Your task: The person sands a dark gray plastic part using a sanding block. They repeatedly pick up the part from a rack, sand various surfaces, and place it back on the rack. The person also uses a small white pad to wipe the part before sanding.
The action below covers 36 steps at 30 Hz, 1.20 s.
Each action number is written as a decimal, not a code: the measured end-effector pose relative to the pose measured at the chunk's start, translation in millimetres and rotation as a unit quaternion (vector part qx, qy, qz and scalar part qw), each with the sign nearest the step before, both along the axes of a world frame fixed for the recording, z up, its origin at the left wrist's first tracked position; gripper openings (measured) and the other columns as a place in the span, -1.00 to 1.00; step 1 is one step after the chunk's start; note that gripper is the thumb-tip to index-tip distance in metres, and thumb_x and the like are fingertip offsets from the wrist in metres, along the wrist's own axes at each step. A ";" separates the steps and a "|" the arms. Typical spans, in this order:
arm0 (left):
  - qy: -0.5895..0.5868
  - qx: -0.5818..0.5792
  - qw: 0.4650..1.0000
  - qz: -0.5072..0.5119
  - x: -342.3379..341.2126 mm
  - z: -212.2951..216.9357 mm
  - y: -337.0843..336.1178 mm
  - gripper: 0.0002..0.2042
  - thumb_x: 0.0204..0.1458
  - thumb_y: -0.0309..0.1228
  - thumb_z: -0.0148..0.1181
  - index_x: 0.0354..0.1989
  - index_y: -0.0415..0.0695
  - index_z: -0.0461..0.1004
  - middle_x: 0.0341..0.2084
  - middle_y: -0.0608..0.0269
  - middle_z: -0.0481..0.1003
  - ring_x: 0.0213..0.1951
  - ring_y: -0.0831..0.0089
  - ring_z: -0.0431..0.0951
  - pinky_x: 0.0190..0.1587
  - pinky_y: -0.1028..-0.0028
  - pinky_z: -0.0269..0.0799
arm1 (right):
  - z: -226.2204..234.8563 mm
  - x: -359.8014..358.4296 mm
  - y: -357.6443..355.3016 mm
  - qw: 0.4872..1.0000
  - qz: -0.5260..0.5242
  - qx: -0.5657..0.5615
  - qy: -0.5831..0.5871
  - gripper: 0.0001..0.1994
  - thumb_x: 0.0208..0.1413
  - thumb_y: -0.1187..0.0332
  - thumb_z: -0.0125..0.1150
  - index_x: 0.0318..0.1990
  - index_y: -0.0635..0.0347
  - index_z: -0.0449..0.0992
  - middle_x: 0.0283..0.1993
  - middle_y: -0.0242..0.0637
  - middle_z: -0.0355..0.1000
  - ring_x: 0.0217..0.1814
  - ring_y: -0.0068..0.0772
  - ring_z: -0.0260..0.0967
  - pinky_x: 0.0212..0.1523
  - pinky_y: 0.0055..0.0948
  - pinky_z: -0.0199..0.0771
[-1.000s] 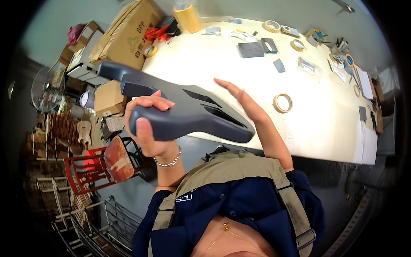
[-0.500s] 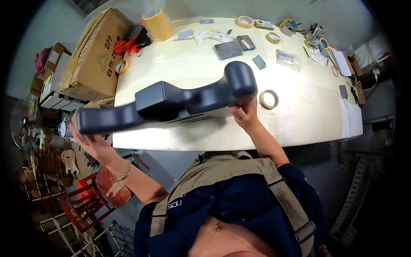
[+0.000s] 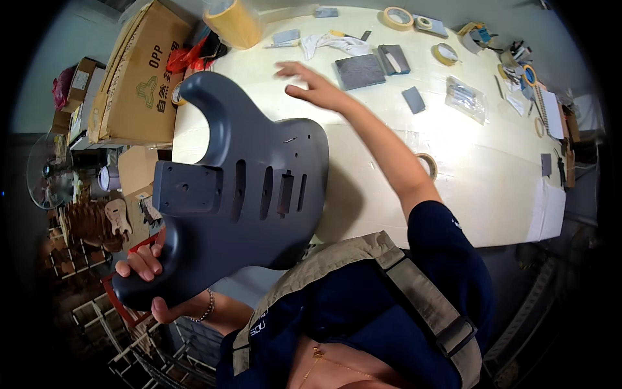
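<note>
A matte dark grey electric guitar body (image 3: 223,243) is tilted up at the table's left front, its flat face with slots, small holes and a neck pocket turned toward me. My left hand (image 3: 144,264) grips its lower horn, fingers on one side and thumb on the other. Over the table, beyond the body's edge, my right hand (image 3: 312,89) is empty, fingers apart and slightly blurred. Nearest to it lie a dark grey sanding pad (image 3: 359,71) and a crumpled white cloth (image 3: 334,44).
A large cardboard box (image 3: 146,71) stands left of the table (image 3: 389,146). A thick yellow roll (image 3: 233,24) is at the back, tape rolls (image 3: 398,18) further right. A plastic bag (image 3: 465,99) lies on the right. Below left are a red chair (image 3: 120,301) and racks.
The guitar body has turned from edge-on to show its face and swung lower on the left. My right hand has let go of it and moved up and left over the table.
</note>
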<state>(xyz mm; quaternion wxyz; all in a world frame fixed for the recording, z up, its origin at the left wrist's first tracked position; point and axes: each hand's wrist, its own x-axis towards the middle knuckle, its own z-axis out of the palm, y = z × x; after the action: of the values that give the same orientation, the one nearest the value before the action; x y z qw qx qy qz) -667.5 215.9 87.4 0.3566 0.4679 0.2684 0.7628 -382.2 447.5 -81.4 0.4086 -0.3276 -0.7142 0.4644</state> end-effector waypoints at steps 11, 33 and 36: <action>-0.049 -0.016 0.999 -0.013 13.3 12.3 7.8 -0.53 -0.37 -0.39 0.09 -0.17 -0.11 0.17 -0.44 0.34 0.22 -0.32 0.48 0.26 0.06 0.40 0.15 | -96.6 113.4 56.9 0.854 -0.171 0.165 -0.462 0.07 -0.44 -0.27 0.33 0.28 -0.01 0.01 0.24 -0.07 0.06 0.35 -0.08 -0.10 0.31 0.07 -0.33; -0.016 0.008 0.998 -0.066 25.5 12.3 21.9 -0.52 -0.38 -0.39 0.08 -0.16 -0.14 0.16 -0.44 0.30 0.21 -0.34 0.44 0.23 -0.03 0.46 0.17 | 84.6 -89.8 -67.0 0.935 -0.191 0.300 0.005 -0.17 -0.01 -0.36 -0.32 0.31 0.00 -0.02 0.37 0.07 -0.24 0.40 0.14 -0.32 0.23 0.23 -0.29; -0.008 0.005 0.999 -0.049 19.0 12.5 18.2 -0.51 -0.40 -0.39 0.14 -0.18 -0.11 0.16 -0.47 0.34 0.23 -0.36 0.47 0.25 -0.05 0.51 0.20 | 42.8 -79.9 -86.3 0.963 -0.168 0.210 0.006 -0.20 0.02 -0.31 -0.33 0.31 0.03 -0.03 0.37 0.09 -0.24 0.40 0.15 -0.33 0.23 0.24 -0.30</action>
<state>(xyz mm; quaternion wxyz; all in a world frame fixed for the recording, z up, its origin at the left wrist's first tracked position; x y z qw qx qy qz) -648.5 234.0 99.9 0.3932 0.4764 0.2387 0.7493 -462.1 361.2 -38.6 0.5449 -0.3467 -0.7278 0.2307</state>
